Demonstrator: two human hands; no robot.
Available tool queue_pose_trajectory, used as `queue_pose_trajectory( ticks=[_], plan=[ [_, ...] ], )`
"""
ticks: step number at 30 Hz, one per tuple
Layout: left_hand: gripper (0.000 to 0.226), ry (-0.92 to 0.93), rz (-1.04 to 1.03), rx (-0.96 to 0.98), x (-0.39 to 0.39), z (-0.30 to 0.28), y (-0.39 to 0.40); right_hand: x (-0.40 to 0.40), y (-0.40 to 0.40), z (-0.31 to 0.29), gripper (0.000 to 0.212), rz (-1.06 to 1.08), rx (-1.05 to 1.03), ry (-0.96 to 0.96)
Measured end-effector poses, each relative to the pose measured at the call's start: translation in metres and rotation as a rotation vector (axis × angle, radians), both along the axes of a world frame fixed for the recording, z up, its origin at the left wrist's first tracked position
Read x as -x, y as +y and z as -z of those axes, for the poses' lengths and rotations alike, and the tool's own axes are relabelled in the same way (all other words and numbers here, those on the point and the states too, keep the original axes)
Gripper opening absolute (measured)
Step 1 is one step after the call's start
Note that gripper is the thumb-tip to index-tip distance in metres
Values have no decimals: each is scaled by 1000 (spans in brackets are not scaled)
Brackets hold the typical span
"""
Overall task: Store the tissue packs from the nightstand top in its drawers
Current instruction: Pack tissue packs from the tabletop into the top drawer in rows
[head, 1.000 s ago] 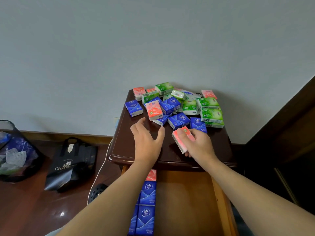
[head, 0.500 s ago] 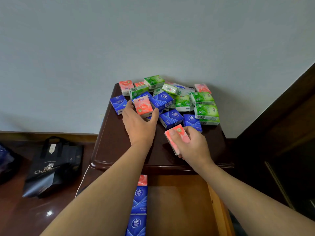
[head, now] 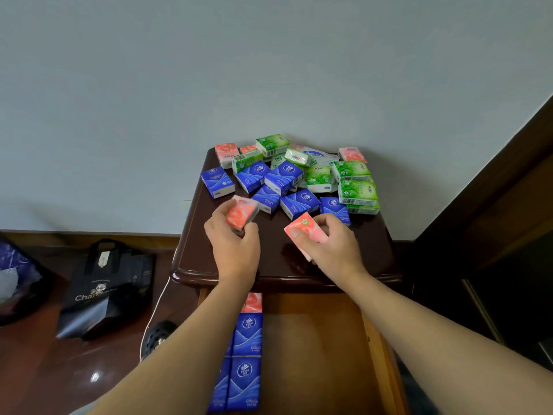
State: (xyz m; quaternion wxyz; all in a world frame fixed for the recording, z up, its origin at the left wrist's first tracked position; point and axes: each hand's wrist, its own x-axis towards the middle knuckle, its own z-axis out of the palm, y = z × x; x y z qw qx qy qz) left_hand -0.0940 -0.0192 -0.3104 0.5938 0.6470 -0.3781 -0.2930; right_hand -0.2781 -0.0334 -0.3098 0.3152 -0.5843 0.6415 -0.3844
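Lower centre of frame: open drawer (head: 314, 348), blue and pink tissue packs (head: 247, 336) already filed in a column along its left wall, presumably to leave room for more rows. Mid-frame, above the nightstand (head: 284, 265) front edge: left hand (head: 233, 244) pinching a pink pack (head: 241, 215), right hand (head: 332, 244) pinching another pink pack (head: 303, 232), probably lifted for the drawer. Beyond, toward the wall: heap of unsorted packs (head: 293, 178), blue, green, pink, awaiting storage.
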Motion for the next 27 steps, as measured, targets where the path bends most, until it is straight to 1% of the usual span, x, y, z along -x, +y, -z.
queue_pose_trajectory(
  ticks=[2, 5, 8, 11, 14, 16, 18, 20, 22, 25, 27],
  plan=[
    [53, 12, 29, -8, 1, 1, 22, 0, 2, -3, 54, -12, -9, 25],
    [49, 74, 56, -9, 2, 1, 58, 3, 11, -9, 55, -74, -56, 55],
    [43, 40, 49, -33, -1, 5, 95, 5, 27, -15, 51, -191, -110, 111],
    [44, 9, 6, -50, -8, 11, 126, 7, 46, -23, 43, -261, -151, 30],
    [51, 39, -17, -115, -17, 16, 151, 7, 71, -28, 43, -294, -193, -57],
    [57, 32, -16, -149, -24, 20, 164, 7, 88, -28, 43, -331, -242, -84],
    [62, -21, 12, -164, -29, 26, 172, 8, 104, -20, 40, -364, -304, -74],
    [62, -33, 68, -192, -32, 33, 180, 10, 116, -6, 33, -365, -382, -34],
    [55, -19, 124, -218, -34, 40, 189, 12, 125, 9, 29, -339, -487, 9],
    [49, -2, 128, -243, -34, 49, 198, 9, 135, 26, 37, -282, -610, 64],
    [47, 50, 109, -241, -36, 50, 200, 4, 138, 34, 49, -202, -640, 31]
  ],
)
